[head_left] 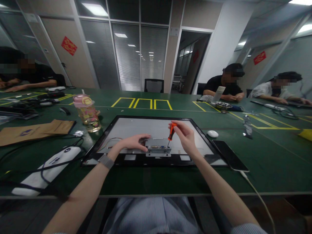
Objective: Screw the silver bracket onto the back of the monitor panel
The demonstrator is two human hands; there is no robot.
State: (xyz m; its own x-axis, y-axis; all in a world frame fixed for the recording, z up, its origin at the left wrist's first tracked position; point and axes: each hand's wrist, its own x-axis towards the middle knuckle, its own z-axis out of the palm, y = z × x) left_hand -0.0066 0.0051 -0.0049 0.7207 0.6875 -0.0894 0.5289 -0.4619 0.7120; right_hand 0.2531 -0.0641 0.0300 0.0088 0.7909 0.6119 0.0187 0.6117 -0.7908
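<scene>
A flat display panel (122, 130) with a black frame and a pale back lies before me on the green table. On its near middle sits a metal bracket (158, 151) with video connector ports. My right hand (186, 135) grips an orange and black screwdriver (172, 131), its thin shaft pointing down at the right part of the bracket. Whether the tip sits in a screw is too small to tell. My left hand (133, 142) rests at the bracket's left end, thumb and fingers apart around its edge, seemingly steadying it. A thin cable (107, 142) runs on the panel left of that hand.
Left of the panel are a pink-lidded bottle (87, 112), a brown paper bag (36, 131) and a white power strip (48, 170) with black cables. To the right lie a phone (230, 155) on a charging cable and a white earbud case (213, 134). Other people sit across the table.
</scene>
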